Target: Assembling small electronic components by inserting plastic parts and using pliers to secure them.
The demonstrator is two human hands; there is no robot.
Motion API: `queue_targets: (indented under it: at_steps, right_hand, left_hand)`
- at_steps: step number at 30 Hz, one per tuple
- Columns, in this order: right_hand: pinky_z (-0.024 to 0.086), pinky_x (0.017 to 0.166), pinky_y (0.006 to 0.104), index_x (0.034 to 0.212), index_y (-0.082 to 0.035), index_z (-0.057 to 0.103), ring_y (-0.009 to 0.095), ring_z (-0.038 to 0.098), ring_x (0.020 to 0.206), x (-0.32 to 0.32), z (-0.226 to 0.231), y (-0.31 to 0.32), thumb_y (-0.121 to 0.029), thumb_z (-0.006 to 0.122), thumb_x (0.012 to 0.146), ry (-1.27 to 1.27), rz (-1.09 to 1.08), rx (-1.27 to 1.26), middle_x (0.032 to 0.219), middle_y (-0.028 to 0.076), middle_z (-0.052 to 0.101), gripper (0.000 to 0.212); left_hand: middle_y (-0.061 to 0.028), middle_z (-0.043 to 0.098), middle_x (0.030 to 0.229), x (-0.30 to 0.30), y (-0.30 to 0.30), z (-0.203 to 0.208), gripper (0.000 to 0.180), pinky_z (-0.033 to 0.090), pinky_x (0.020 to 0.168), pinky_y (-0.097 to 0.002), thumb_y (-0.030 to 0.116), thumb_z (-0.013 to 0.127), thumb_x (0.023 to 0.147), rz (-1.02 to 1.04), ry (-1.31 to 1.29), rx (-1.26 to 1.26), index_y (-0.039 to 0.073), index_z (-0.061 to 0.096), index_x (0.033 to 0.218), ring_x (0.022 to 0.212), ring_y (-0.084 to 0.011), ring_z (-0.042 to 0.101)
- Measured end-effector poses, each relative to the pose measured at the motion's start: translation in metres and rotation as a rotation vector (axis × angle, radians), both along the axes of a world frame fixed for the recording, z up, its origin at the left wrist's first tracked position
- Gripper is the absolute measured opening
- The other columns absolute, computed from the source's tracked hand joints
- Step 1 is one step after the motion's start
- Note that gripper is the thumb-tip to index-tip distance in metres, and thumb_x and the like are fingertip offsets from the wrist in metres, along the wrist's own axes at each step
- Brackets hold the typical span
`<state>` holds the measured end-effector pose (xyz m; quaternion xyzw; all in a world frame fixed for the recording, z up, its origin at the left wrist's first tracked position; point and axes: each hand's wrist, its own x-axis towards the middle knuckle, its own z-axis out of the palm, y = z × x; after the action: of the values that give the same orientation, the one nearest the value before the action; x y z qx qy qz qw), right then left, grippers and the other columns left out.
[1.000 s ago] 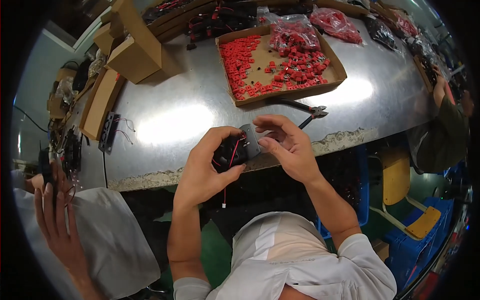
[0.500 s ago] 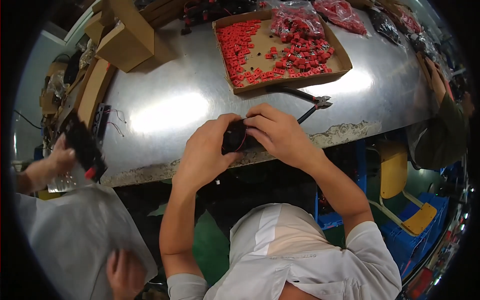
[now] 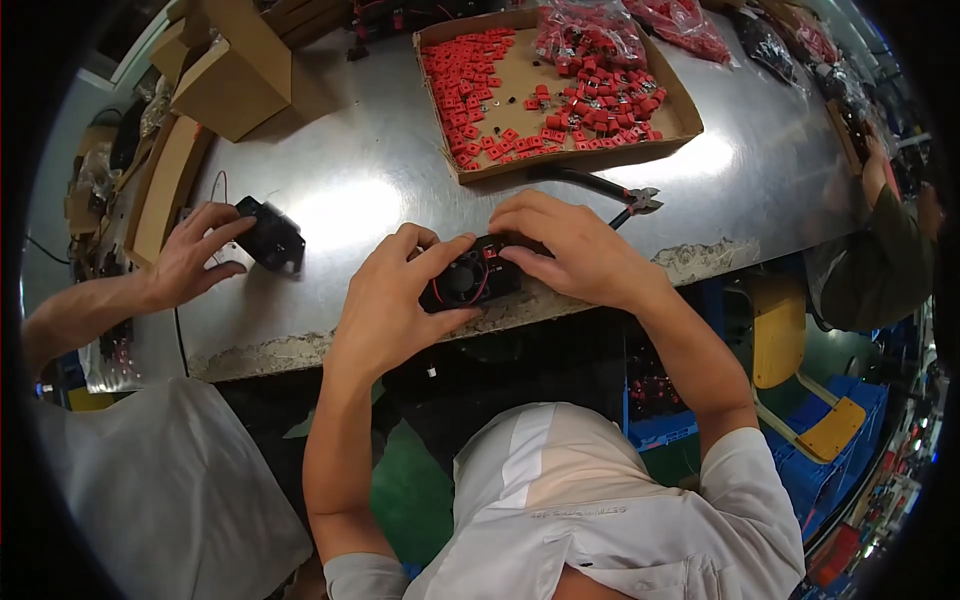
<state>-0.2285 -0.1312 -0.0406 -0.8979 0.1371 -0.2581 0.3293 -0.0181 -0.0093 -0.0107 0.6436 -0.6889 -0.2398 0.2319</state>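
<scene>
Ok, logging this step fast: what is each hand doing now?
Left hand: closed on the small black fan, at its left side.
Right hand: holding the same fan from above.

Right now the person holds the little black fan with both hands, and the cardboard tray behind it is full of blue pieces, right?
Not quite. The head view shows both hands, left and right, on the fan, but the tray holds red pieces.

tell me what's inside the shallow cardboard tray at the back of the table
The cardboard tray holds many small red parts, some in rows, some loose, plus a clear bag of more. Whatever lies beneath the bag is covered.
</scene>
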Motion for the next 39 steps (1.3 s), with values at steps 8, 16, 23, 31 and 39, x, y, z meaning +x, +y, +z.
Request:
queue_targets:
  at_steps: [8, 16, 23, 31, 39]
  right_hand:
    - [0.051, 0.077, 0.0427, 0.100, -0.002, 0.062, 0.035, 0.063, 0.090, 0.007, 0.003, -0.006, -0.012, 0.072, 0.084, 0.101, 0.050, -0.197, 0.105, 0.012, 0.061, 0.021]
    - [0.049, 0.073, 0.0416, 0.101, -0.004, 0.060, 0.032, 0.059, 0.081, 0.010, 0.008, -0.011, -0.013, 0.072, 0.081, 0.106, 0.137, -0.267, 0.103, 0.010, 0.059, 0.024]
    - [0.051, 0.075, 0.0418, 0.100, -0.004, 0.060, 0.033, 0.061, 0.086, 0.011, 0.006, -0.013, -0.012, 0.073, 0.081, 0.117, 0.147, -0.230, 0.103, 0.011, 0.059, 0.025]
    - [0.053, 0.082, 0.0385, 0.105, -0.002, 0.061, 0.034, 0.063, 0.095, 0.004, 0.011, -0.012, -0.010, 0.073, 0.084, 0.122, 0.118, 0.054, 0.110, 0.013, 0.061, 0.025]
    - [0.050, 0.077, 0.0404, 0.102, -0.005, 0.062, 0.032, 0.060, 0.088, 0.011, 0.000, -0.011, -0.009, 0.073, 0.082, 0.084, 0.100, -0.186, 0.106, 0.009, 0.061, 0.023]
  left_hand:
    - [-0.0097, 0.061, 0.101, -0.001, -0.003, 0.005, 0.066, 0.051, 0.080, -0.0403, 0.022, 0.089, 0.066, -0.013, -0.040, 0.000, 0.015, 0.067, 0.127, 0.094, -0.0299, 0.061]
    - [-0.0093, 0.060, 0.098, 0.002, 0.000, 0.007, 0.064, 0.050, 0.078, -0.0415, 0.023, 0.089, 0.066, -0.021, -0.036, 0.047, 0.015, 0.067, 0.126, 0.090, -0.0303, 0.061]
    - [-0.0089, 0.059, 0.096, 0.003, 0.000, 0.009, 0.064, 0.050, 0.076, -0.0412, 0.025, 0.088, 0.067, -0.032, -0.029, 0.055, 0.017, 0.067, 0.127, 0.086, -0.0297, 0.062]
    - [-0.0090, 0.059, 0.097, 0.003, 0.002, 0.009, 0.064, 0.050, 0.074, -0.0412, 0.028, 0.088, 0.068, -0.029, -0.049, 0.064, 0.019, 0.066, 0.128, 0.084, -0.0296, 0.062]
    - [-0.0098, 0.059, 0.097, 0.002, 0.000, 0.007, 0.066, 0.050, 0.073, -0.0422, 0.028, 0.088, 0.068, -0.040, -0.088, 0.004, 0.018, 0.065, 0.129, 0.083, -0.0309, 0.062]
